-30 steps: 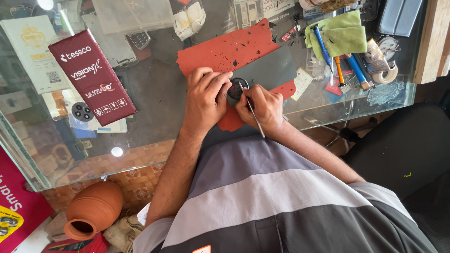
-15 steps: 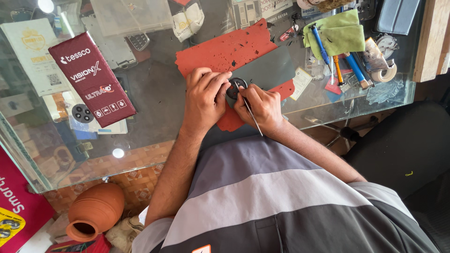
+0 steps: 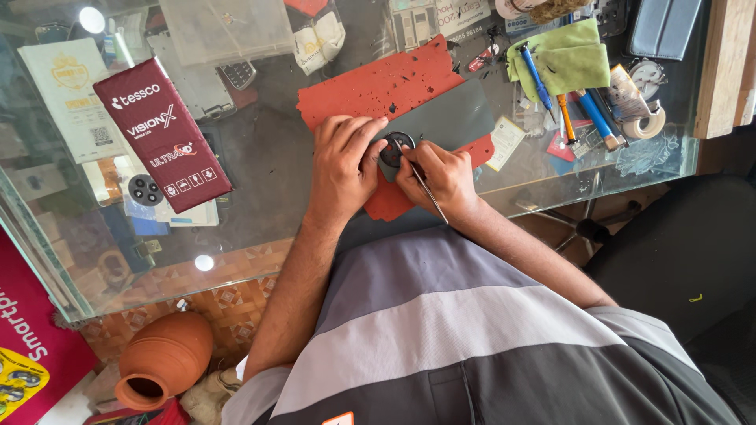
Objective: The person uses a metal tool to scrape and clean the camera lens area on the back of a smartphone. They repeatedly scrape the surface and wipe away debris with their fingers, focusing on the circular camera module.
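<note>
Head view: left hand [image 3: 342, 161] pressing grey phone [image 3: 441, 126]; right hand [image 3: 441, 177] pinching thin metal tool [image 3: 429, 193].

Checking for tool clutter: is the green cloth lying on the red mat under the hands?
No, the green cloth lies on the glass table beyond the red mat.

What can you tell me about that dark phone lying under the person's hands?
The phone lies back-up and flat on a red mat on the glass counter. Its back is matte dark grey-green, with a round black camera ring at one end. The left hand presses on that end; the right hand puts a thin metal tool to the ring.
</note>
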